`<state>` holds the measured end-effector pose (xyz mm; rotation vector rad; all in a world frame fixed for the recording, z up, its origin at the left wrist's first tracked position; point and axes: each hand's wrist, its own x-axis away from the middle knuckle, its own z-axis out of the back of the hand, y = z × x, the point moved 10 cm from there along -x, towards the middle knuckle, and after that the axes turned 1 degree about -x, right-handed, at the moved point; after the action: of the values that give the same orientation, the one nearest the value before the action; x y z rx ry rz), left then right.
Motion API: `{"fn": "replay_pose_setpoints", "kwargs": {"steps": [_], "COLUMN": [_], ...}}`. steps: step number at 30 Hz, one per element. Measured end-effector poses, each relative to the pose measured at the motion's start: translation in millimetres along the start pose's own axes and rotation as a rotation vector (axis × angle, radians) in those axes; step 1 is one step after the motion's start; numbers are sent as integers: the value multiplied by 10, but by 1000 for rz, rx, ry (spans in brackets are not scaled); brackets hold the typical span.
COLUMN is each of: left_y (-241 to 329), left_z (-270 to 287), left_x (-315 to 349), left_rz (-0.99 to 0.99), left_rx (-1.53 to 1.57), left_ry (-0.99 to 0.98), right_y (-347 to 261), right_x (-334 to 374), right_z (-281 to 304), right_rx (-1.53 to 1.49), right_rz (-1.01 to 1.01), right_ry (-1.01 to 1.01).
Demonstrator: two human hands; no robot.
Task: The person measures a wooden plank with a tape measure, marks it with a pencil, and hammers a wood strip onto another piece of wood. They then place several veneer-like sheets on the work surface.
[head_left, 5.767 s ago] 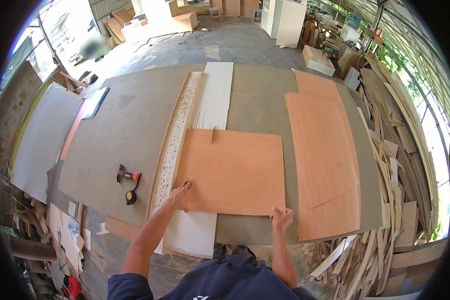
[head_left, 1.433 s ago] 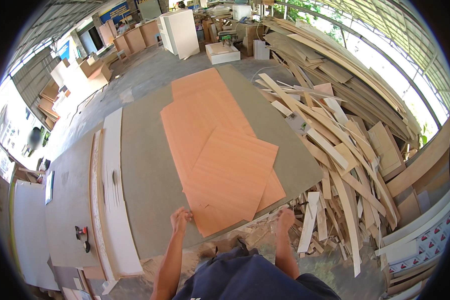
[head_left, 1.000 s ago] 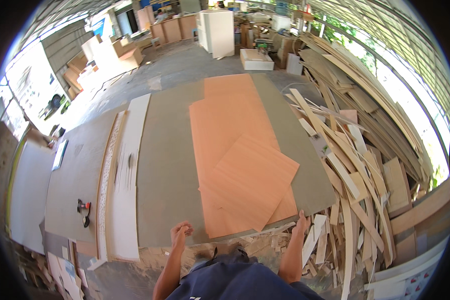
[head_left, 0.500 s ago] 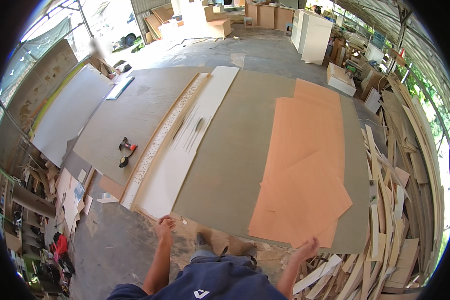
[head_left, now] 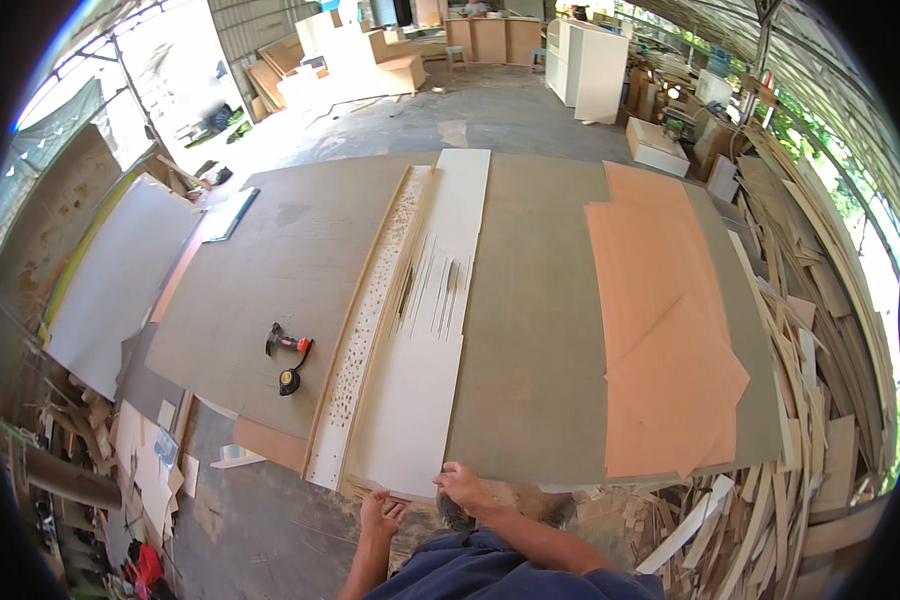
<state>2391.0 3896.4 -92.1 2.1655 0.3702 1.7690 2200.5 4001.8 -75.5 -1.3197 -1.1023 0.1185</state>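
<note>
A long white board [head_left: 410, 420] lies lengthwise on a wide grey-brown sheet [head_left: 530, 330], with dark narrow streaks near its middle. My right hand [head_left: 462, 487] pinches the board's near right corner between thumb and fingers. Beside it, my left hand [head_left: 382, 516] is at the board's near left end, its fingers loosely curled and apart, with nothing visible in them. Along the board's left side runs a narrow wood-edged strip [head_left: 372, 290] dotted with brown specks. Thin orange-tan sheets [head_left: 660, 330] overlap at the right.
A red-and-black hand tool [head_left: 288, 342] and a round black thing [head_left: 289, 381] lie left of the strip. Wood offcuts [head_left: 770, 510] crowd the right side. A white cabinet [head_left: 595, 75] stands at the back; scrap pieces [head_left: 150, 450] lie at the left.
My right hand has left the orange-tan sheets and moved left to the white board's corner. My left hand has shifted along the board's near end. The view has turned rightward.
</note>
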Motion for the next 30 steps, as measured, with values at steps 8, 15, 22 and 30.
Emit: {"fn": "replay_pose_setpoints", "kwargs": {"steps": [8,15,22,30], "left_y": [20,311,432,854], "left_z": [-21,-51,299,985], "left_x": [123,500,362,153], "left_rz": [122,-24,-109,-389], "left_rx": [-59,31,86,215], "left_ry": [-212,-281,-268,190], "right_y": [27,-617,-1341,-839], "right_x": [-88,278,759,863], "right_z": [32,-228,391,1905], "right_rx": [-141,-346,-351,-202], "right_rz": [33,198,356,391], "right_ry": [242,349,639,656]}}
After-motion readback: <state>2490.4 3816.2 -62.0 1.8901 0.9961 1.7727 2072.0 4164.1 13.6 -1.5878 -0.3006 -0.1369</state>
